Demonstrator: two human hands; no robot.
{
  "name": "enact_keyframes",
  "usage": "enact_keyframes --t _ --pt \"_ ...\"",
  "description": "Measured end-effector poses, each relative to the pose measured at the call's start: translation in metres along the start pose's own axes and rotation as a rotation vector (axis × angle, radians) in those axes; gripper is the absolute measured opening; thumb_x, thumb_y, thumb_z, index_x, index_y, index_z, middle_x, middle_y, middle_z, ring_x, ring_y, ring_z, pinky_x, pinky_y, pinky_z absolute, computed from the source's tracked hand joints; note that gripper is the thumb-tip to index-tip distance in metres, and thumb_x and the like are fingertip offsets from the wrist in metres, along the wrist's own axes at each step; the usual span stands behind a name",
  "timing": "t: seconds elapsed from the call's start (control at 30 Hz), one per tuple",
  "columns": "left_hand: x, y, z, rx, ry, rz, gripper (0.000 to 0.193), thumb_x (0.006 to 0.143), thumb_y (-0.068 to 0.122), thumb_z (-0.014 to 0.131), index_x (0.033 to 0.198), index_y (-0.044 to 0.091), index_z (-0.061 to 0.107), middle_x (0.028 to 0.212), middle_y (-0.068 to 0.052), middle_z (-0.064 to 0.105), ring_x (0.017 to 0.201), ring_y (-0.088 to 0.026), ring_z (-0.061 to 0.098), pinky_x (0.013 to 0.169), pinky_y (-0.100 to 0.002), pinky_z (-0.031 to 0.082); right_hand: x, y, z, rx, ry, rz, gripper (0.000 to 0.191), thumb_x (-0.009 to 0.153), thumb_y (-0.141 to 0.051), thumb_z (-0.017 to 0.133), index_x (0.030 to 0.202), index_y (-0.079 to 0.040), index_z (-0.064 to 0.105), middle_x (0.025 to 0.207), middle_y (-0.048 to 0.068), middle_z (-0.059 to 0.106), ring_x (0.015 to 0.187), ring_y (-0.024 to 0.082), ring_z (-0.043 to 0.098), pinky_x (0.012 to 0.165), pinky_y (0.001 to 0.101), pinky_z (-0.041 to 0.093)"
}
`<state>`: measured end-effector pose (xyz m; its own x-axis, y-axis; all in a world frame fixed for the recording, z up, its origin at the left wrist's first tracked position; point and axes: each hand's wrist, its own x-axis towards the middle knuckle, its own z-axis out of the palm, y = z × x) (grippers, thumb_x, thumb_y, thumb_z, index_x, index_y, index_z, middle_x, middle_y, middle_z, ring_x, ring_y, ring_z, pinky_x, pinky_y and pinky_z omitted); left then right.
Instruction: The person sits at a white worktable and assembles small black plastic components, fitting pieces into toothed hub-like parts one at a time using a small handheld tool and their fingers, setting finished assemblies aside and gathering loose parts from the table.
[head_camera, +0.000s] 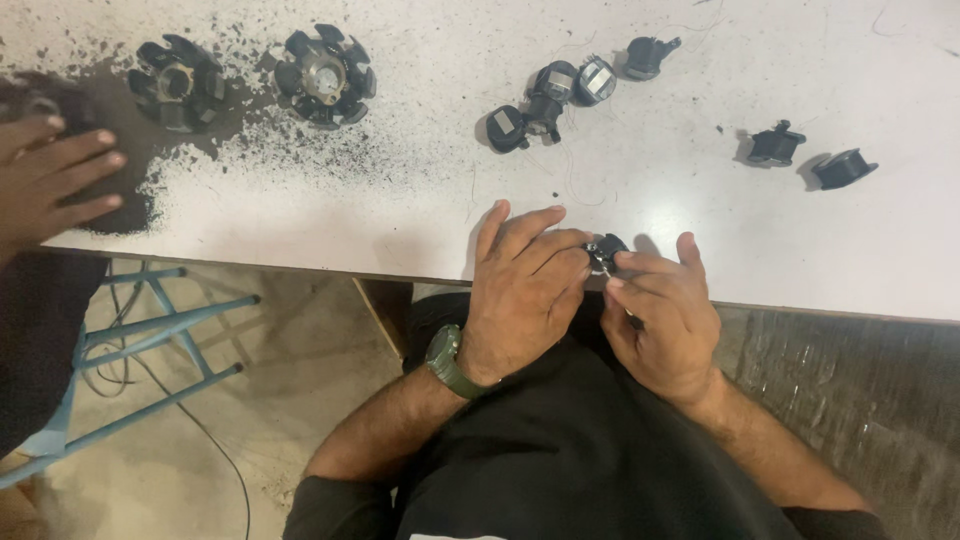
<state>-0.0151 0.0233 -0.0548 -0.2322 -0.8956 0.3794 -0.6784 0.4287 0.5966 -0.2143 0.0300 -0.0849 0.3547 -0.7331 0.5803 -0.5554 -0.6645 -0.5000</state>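
Both hands, left (525, 290) and right (660, 315), pinch a small black part (606, 248) at the table edge (300, 262).

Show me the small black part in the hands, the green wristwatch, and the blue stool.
small black part (606, 246), head view, its top.
green wristwatch (443, 352), head view, its case.
blue stool (165, 325), head view, a crossbar.
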Motion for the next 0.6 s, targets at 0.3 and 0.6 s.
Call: enact_keyframes --t 0.3,0.6 --pt "0.003 0.002 -0.004 -0.151 0.066 -0.048 0.023 0.089 0.012 0.075 0.109 0.007 0.064 0.114 -0.005 0.067 0.122 -0.026 0.058 0.122 -0.059 0.032 0.022 -0.002 -0.031 -0.143 0.011 0.05 0.027 0.088 0.0 0.078 0.112 -0.011 0.072 0.104 0.008 0.064 0.122 0.032 0.063 0.131 0.0577 0.019" --pt "0.007 0.003 -0.008 0.022 0.052 0.069 0.022 0.09 0.01 0.078 0.108 0.011 0.065 0.11 -0.004 0.062 0.109 -0.026 0.061 0.114 -0.052 0.046 0.03 0.001 -0.024 -0.182 -0.099 0.184 0.039 0.08 -0.023 0.089 0.113 -0.009 0.075 0.107 0.007 0.059 0.126 0.031 0.054 0.128 0.0636 0.016"
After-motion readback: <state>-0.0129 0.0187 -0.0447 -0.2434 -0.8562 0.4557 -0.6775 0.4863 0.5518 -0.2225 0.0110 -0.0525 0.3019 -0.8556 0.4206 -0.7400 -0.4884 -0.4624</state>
